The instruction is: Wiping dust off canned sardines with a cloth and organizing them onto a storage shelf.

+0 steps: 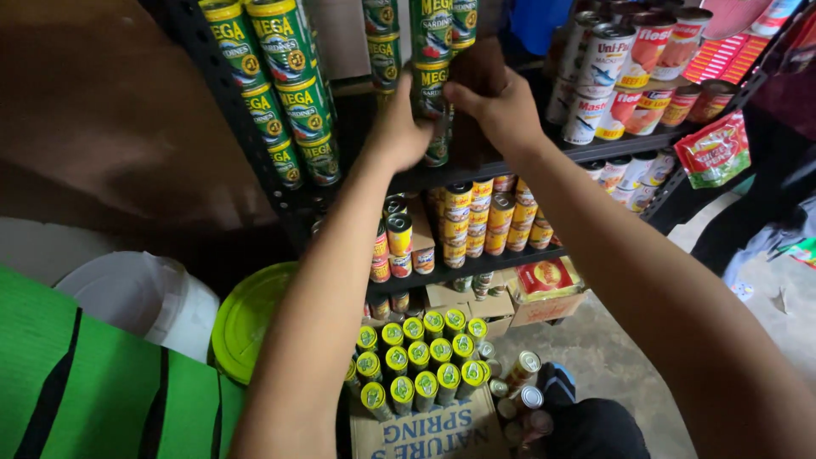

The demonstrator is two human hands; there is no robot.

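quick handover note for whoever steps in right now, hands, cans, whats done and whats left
Left hand: up at the upper shelf, fingers around a green can in a stack.
Right hand: on the same stack from the other side.
Done: green can columns stand on the shelf's left part.
Left: a cardboard box below holds many green-topped cans; a few loose cans lie beside it.

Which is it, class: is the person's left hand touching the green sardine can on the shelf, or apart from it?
Touching. The head view shows the left hand with its fingers wrapped over the green sardine can, no gap between them; the right hand meets the same stack.
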